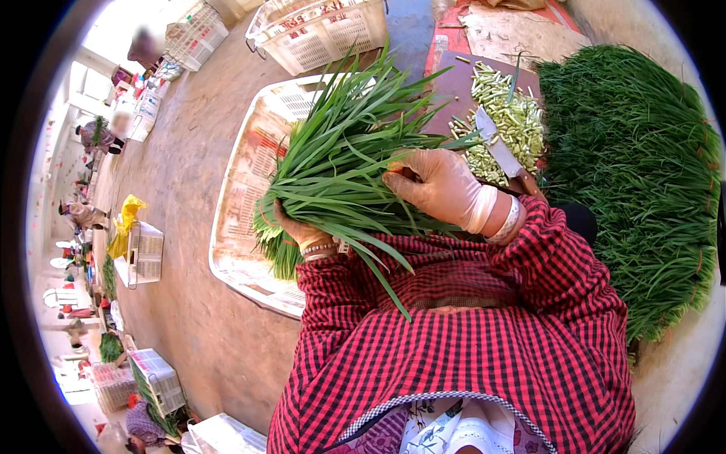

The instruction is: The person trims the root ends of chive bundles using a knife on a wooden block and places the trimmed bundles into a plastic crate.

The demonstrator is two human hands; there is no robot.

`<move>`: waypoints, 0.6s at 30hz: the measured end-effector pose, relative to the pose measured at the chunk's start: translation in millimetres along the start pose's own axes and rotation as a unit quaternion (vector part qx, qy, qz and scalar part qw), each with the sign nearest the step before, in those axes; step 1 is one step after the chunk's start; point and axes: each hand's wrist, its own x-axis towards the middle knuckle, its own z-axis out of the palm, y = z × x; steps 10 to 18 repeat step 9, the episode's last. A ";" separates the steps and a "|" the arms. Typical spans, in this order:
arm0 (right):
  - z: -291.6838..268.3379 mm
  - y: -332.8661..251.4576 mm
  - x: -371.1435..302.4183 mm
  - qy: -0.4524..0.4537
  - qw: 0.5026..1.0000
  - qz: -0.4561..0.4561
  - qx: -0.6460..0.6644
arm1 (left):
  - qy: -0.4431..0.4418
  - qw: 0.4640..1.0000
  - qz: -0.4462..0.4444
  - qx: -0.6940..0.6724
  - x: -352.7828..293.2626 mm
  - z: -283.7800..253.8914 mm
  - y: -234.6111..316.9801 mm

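Note:
A large bunch of green garlic chives (pixel 340 163) lies across my left hand (pixel 296 227), its leaves fanning up and to the right. My gloved left hand is wrapped round the lower part, partly hidden by leaves. At the leaf side, my gloved right hand (pixel 440 189) has thumb and fingers pinched together; what is between them is hidden. Under the bunch stands a white plastic basket (pixel 225 208) with pale stem ends over it. A knife (pixel 495 144) with a wooden handle rests beyond my right hand, on cut stem pieces (pixel 522 113) heaped on a brown board (pixel 452 83).
Tied chives (pixel 628 189) form a tall stack at my right. Another white basket (pixel 325 34) stands ahead. Across the concrete floor (pixel 181 181) at left are a crate (pixel 144 253) with a yellow bag (pixel 126 223), more crates (pixel 157 378) and several people working.

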 end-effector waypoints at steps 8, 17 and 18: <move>-60.7 -3.8 1.2 0.053 0.923 0.060 0.375 | 0.082 0.996 0.028 0.031 -2.5 13.2 -4.0; -81.0 10.4 0.5 -0.071 0.907 0.039 0.413 | 0.084 0.995 0.040 0.028 6.3 0.4 -4.7; -81.0 10.4 0.5 -0.071 0.907 0.039 0.413 | 0.084 0.995 0.040 0.028 6.3 0.4 -4.7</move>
